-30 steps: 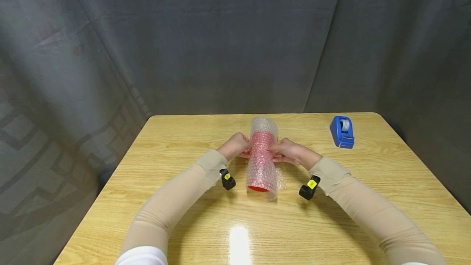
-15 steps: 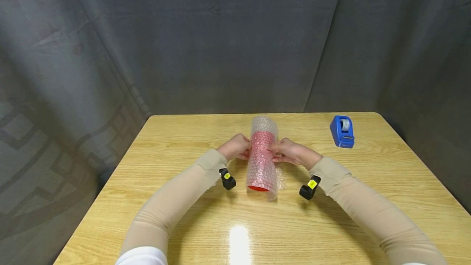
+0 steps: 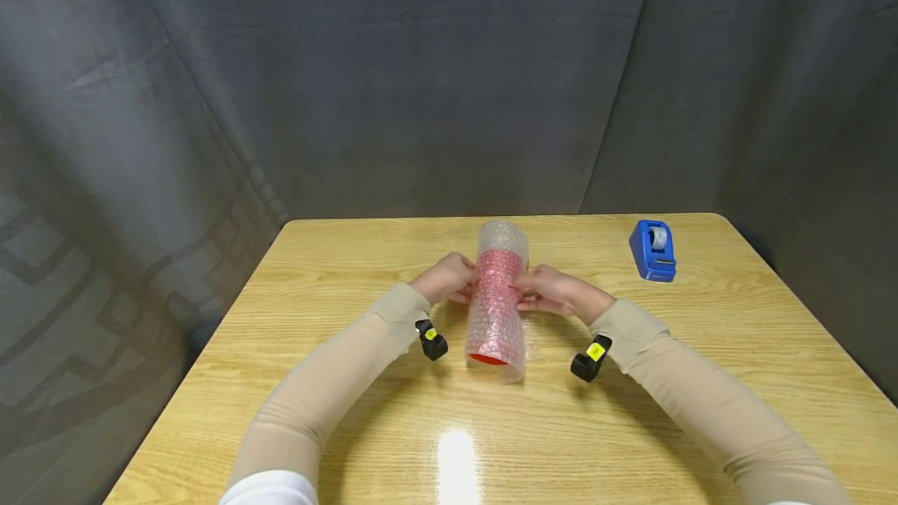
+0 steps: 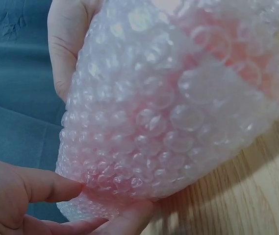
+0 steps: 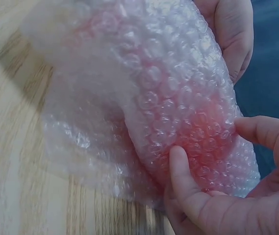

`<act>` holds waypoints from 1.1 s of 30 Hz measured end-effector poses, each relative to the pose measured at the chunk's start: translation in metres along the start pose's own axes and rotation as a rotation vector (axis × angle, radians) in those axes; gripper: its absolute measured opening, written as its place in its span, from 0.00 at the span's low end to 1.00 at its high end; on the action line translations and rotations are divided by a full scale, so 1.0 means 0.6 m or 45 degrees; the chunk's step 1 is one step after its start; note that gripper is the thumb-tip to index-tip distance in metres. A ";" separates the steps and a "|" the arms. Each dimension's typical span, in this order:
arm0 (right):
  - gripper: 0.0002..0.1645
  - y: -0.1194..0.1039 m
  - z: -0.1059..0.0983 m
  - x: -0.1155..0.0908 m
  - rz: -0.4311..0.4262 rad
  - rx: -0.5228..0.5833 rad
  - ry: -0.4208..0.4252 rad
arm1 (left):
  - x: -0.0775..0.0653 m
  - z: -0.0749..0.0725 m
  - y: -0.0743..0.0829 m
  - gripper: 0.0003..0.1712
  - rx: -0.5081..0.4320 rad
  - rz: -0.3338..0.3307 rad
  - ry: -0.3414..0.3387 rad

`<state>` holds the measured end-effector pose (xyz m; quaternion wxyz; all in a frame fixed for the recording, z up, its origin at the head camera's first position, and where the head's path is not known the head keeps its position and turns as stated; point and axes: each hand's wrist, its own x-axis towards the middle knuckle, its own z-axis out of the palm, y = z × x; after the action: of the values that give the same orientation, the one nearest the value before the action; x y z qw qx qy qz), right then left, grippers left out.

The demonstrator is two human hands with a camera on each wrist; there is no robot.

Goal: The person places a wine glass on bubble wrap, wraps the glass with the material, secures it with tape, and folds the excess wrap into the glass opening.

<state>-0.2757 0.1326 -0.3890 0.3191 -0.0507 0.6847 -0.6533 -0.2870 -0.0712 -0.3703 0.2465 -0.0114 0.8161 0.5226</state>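
Note:
A red cylinder (image 3: 487,359), its kind hidden under the wrap, lies rolled in clear bubble wrap (image 3: 500,287) on the table. Its red end shows at the near opening. My left hand (image 3: 447,277) grips the roll's left side, thumb and fingers bent around the bubble wrap (image 4: 129,117). From the opposite side my right hand (image 3: 556,290) holds it, with thumb and index finger pressing into the bubbles in the right wrist view. A loose flap (image 5: 80,142) of the wrap spreads over the wood beside that hand.
A blue tape dispenser (image 3: 652,252) with a roll of clear tape stands at the back right of the wooden table (image 3: 351,427). Grey curtains (image 3: 421,84) hang behind the table and along its sides.
The roll's near end has shifted slightly left, and less of the loose flap sticks out on its right. My left hand has moved a touch left with it; both hands keep their hold.

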 end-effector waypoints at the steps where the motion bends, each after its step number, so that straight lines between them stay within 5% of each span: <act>1: 0.17 0.001 0.000 0.000 0.003 0.006 -0.004 | -0.001 0.000 0.000 0.15 -0.011 0.006 0.000; 12: 0.11 0.000 0.001 -0.005 0.005 -0.038 -0.043 | -0.002 0.002 0.002 0.11 -0.040 0.073 0.014; 33: 0.16 -0.002 -0.005 -0.007 0.038 -0.083 0.006 | -0.009 0.013 0.013 0.18 0.055 0.119 0.060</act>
<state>-0.2743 0.1372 -0.3864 0.3252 -0.0493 0.7071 -0.6260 -0.2811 -0.0621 -0.3642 0.2028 0.0198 0.8323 0.5155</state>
